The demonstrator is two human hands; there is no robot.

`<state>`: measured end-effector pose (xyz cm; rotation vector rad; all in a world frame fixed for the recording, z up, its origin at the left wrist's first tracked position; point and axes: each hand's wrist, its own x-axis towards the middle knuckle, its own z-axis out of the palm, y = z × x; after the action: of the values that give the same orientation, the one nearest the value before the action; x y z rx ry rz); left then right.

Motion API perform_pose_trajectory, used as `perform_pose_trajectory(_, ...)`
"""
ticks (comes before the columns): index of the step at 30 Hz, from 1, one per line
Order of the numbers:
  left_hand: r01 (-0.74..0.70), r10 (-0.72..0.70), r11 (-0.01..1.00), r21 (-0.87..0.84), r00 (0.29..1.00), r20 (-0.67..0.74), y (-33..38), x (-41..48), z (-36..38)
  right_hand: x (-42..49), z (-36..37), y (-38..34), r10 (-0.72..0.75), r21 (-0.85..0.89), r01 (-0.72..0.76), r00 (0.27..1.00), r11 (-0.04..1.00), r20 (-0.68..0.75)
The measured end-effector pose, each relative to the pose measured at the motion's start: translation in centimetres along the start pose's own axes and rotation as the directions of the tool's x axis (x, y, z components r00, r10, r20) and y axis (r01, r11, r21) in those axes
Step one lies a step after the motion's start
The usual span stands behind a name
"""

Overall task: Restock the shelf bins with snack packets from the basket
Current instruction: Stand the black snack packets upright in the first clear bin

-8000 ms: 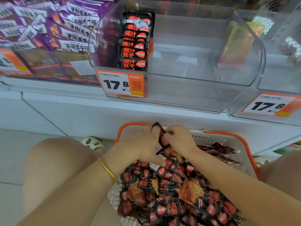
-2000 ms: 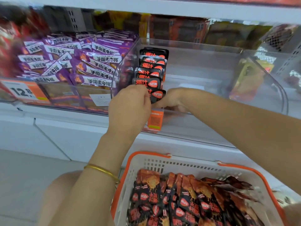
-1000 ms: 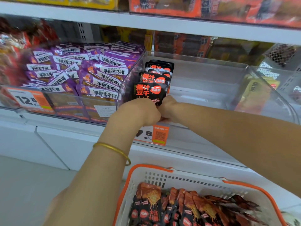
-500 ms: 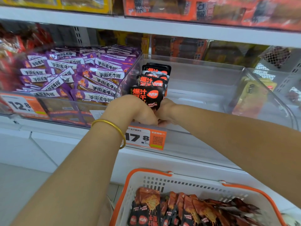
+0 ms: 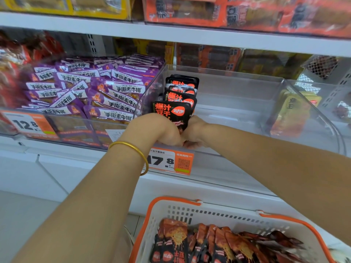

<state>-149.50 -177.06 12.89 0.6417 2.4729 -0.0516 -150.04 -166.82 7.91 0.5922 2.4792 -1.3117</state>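
Packet [image 5: 171,113] black, "爆汁豆干" | left hand [image 5: 161,132] and right hand [image 5: 194,133] both grip its base | bin [image 5: 237,92] price tag [image 5: 171,161] "17.8"

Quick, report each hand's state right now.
Left hand: fingers curled, gripping the black-and-red snack packets at the front of the clear plastic bin.
Right hand: against the same packets, fingers hidden; cannot tell.

My left grip [image 5: 161,130] and right grip [image 5: 193,133] have come up from the basket [image 5: 190,211] and now hold a new packet [image 5: 171,112] upright, fronting the row in the bin [image 5: 247,88].
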Motion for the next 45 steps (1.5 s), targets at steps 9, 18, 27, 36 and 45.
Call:
perform_pose_trajectory(9,-0.014,0.013,1.0,0.026,0.999,0.03,0.2,-0.5,0.0,0.5,0.0,0.2,-0.061,-0.156,0.065,0.998,0.986,0.031)
perform_pose_trajectory(18,-0.063,0.07,0.996,0.066,0.991,-0.113,0.1,-1.7,0.2,0.3,-0.5,0.6,-0.041,0.04,0.037,0.992,0.998,0.119)
perform_pose_trajectory(27,-0.271,0.081,0.944,-0.191,0.746,-0.661,-0.8,-6.9,2.7,-4.4,-2.2,-0.8,-0.123,-0.273,0.125,0.992,0.954,0.026)
perform_pose_trajectory(36,-0.369,0.26,0.861,-0.35,0.911,-0.32,1.0,-8.0,12.0,-17.4,-2.0,8.0,-0.35,0.232,0.324,0.933,0.917,0.083)
perform_pose_trajectory(45,-0.219,0.216,0.976,-0.008,0.968,-0.125,3.1,-2.3,18.6,-7.6,8.8,28.1,0.041,-0.718,0.237,0.937,0.655,0.346)
